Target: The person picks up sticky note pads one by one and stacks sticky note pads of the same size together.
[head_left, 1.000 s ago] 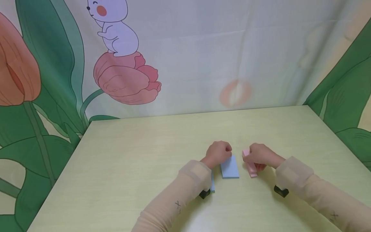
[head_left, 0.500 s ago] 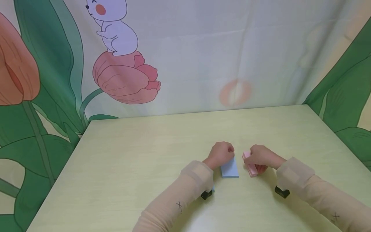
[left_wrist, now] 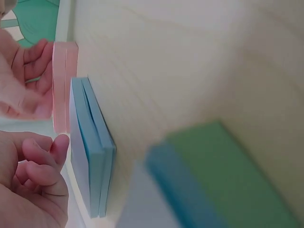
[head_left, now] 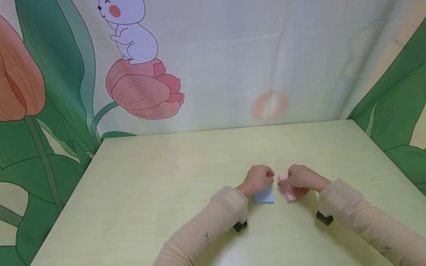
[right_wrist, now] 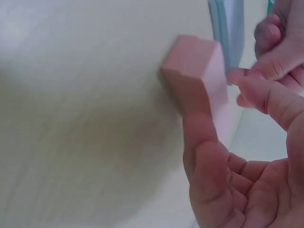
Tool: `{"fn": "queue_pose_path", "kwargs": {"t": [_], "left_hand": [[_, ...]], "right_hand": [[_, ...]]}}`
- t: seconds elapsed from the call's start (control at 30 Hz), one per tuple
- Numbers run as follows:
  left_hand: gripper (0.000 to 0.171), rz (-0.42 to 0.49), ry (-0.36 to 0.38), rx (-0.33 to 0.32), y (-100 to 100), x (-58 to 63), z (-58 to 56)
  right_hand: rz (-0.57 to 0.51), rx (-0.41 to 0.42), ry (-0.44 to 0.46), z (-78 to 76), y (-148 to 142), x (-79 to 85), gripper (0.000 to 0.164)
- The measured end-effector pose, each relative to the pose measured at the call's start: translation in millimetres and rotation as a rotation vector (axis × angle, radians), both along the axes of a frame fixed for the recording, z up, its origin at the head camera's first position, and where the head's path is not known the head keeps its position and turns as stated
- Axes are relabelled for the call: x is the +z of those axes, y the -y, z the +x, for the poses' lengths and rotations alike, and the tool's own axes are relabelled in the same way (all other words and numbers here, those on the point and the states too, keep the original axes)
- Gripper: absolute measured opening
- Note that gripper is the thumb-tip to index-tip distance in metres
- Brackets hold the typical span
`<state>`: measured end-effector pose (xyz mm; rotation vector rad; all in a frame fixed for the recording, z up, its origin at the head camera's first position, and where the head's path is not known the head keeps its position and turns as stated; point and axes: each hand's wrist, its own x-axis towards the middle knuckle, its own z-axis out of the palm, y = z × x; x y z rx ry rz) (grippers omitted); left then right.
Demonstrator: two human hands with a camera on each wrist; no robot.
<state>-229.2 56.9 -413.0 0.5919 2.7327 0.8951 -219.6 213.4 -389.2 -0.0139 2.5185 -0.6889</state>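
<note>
Two narrow pink blocks (head_left: 288,194), one stacked on the other, lie right of centre on the table. My right hand (head_left: 302,177) grips them from the right, its thumb over them and its fingers along their side. Left of these sits a pair of flat blue slabs (head_left: 264,197), stacked with a thin uneven gap between them in the left wrist view. My left hand (head_left: 259,178) hovers over the far end of the slabs, fingers loosely bent and holding nothing. Its fingertips (left_wrist: 61,145) are close to the end of the pink blocks.
In the left wrist view, a green block (left_wrist: 228,166) with a blue layer (left_wrist: 175,178) lies close to the camera; my left sleeve (head_left: 229,201) covers that spot in the head view. A printed curtain (head_left: 213,74) hangs behind the table (head_left: 149,184).
My left hand has slid right and slightly nearer, off the far end of the blue slabs toward the pink blocks. The pink blocks, offset earlier, now line up more evenly in my right hand.
</note>
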Motion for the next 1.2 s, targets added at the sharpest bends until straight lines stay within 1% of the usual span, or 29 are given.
{"fn": "queue_pose_path", "kwargs": {"t": [0.07,0.17,0.23,0.33,0.47,0.6,0.67,0.73,0.87,0.93,1.1,1.2], "left_hand": [[0.018,0.008,-0.002,-0.009,-1,-0.2,1.2],[0.018,0.021,0.02,-0.016,-3,0.1,3.7],[0.018,0.029,0.051,-0.016,-4,0.5,5.7],[0.017,0.055,0.121,-0.004,-6,0.8,8.9],[0.014,0.098,0.197,0.021,-8,1.9,13.0],[0.014,0.138,0.239,0.044,-10,1.4,15.0],[0.013,0.155,0.255,0.049,-10,-0.3,15.0],[0.014,0.163,0.265,0.055,-12,-1.6,15.3],[0.026,0.177,0.282,0.063,-15,-3.3,16.0],[0.027,0.174,0.28,0.068,-16,-3.7,16.5],[0.023,0.165,0.267,0.073,-17,-5.1,16.5],[0.02,0.167,0.266,0.064,-16,-5.5,16.0]], "right_hand": [[0.011,-0.002,-0.012,-1.6,-1,2.7,0.032],[0.019,0.005,-0.015,-3.8,-3,5.2,0.03],[0.017,0.005,-0.005,-4.9,-3,5.5,0.027],[0.008,-0.005,0.017,-6.0,-3,5.0,0.021],[-0.022,-0.024,0.03,-7.4,-5,-1.5,0.019],[-0.06,-0.025,0.023,-7.3,-7,-8.0,0.02],[-0.075,-0.018,0.016,-6.4,-8,-8.0,0.021],[-0.089,-0.012,0.006,-5.6,-8,-7.6,0.021],[-0.109,-0.008,-0.006,-4.1,-7,-7.1,0.022],[-0.111,-0.013,-0.005,-3.6,-6,-7.0,0.022],[-0.105,-0.021,0.002,-3.2,-4,-7.1,0.022],[-0.105,-0.023,-0.002,-3.4,-4,-7.2,0.022]]}}
